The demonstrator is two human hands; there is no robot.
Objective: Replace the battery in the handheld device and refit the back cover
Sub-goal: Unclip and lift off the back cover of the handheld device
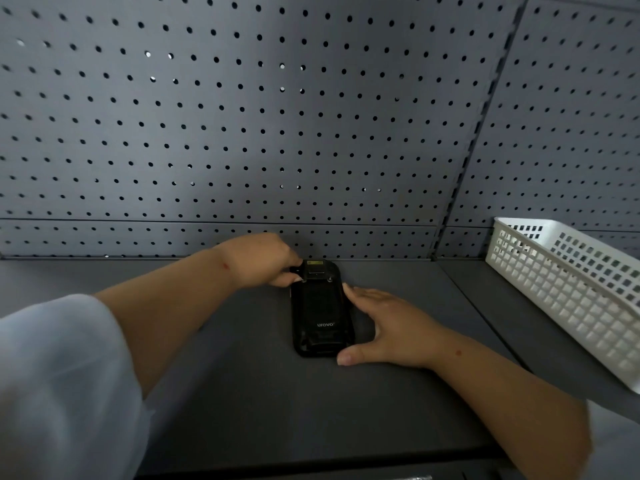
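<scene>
White plastic lattice basket (568, 289) sits at the right on a dark grey shelf (242, 393). Grey pegboard back panel (242, 116) behind, split by a vertical slotted upright (485, 109).

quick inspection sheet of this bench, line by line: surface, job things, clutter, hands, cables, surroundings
surface: dark grey shelf top, bare apart from the items below
job's things: black handheld device lying back side up, lengthwise away from the person, back cover on; no loose battery seen
clutter: white plastic basket at the right edge; contents cannot be made out
grippers: left hand pinching the device's far end; right hand against its right side, thumb at the near corner
cables: nothing seen
surroundings: grey perforated back panel behind the shelf; pale sleeve on the left arm
</scene>
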